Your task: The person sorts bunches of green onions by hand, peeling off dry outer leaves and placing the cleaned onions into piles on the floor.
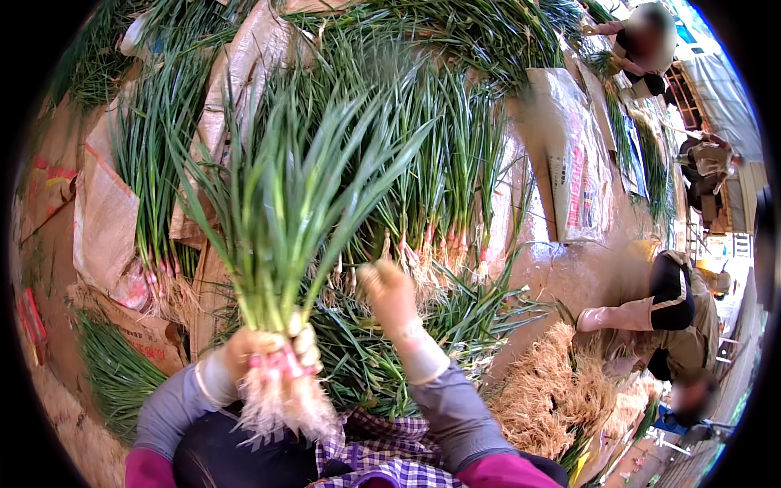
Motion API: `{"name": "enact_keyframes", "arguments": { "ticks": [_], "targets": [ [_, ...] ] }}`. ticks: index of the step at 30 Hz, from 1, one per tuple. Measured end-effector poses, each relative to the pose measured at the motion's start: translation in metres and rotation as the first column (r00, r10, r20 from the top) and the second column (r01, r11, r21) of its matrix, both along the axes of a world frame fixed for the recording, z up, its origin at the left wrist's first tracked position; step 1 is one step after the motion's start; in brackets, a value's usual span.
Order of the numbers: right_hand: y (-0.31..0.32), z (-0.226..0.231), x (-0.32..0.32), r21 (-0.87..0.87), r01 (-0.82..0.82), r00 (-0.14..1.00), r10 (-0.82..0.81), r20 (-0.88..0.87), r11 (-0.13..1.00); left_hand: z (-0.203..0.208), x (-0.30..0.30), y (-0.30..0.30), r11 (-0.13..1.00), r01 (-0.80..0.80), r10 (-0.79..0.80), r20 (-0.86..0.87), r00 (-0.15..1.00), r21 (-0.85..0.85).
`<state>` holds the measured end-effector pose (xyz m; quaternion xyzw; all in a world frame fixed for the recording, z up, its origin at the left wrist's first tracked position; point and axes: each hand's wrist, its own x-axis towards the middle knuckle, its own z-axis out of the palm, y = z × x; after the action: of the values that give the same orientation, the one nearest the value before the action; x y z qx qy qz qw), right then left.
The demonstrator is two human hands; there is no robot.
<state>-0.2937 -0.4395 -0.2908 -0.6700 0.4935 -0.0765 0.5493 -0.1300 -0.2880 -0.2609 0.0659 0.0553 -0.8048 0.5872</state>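
Your left hand [264, 351] is closed tight around the bunch of green onions [285, 211], low down where the stalks turn pink, so it stands up with leaves fanning to the top and white roots hanging under your fist. Your right hand [389, 294] is up beside it, blurry, fingers loose and holding nothing. More green onions [439, 163] lie on sacks [106, 220] behind, and a pile of cut roots [553, 390] sits to your right.

An outdoor produce yard: green onions [423, 163] heaped on sacks [106, 220]

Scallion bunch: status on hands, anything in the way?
Left hand gripping scallion bunch upright, roots down. Right hand open, reaching toward scallion pile. Nothing between them.
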Motion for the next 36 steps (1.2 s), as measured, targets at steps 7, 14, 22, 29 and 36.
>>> {"name": "enact_keyframes", "arguments": {
  "ticks": [7,14,22,29,36],
  "targets": [
    [-0.15,-0.064,-0.08,-0.409,0.241,0.813,-0.414,-0.409,0.88,-0.03,0.01,0.001,0.944,0.032,-0.159,0.365,0.917,0.329],
    [-0.187,-0.025,-0.079,-0.282,0.223,0.896,-0.31,-0.318,0.933,-0.017,0.002,-0.01,0.963,0.049,-0.086,0.128,0.988,0.267],
    [-0.067,0.013,-0.069,0.506,0.121,0.958,-0.234,0.165,0.854,-0.018,-0.008,-0.013,0.929,0.089,-0.209,0.31,0.928,0.359],
    [0.007,0.012,-0.035,0.707,0.057,0.935,-0.287,0.21,0.705,-0.02,-0.031,-0.026,0.917,0.184,-0.31,0.342,0.887,0.354],
    [0.029,0.002,-0.009,-0.115,-0.142,0.99,0.138,-0.039,0.983,-0.032,-0.026,-0.014,0.905,0.182,-0.314,0.313,0.897,0.385]
  ]
}}
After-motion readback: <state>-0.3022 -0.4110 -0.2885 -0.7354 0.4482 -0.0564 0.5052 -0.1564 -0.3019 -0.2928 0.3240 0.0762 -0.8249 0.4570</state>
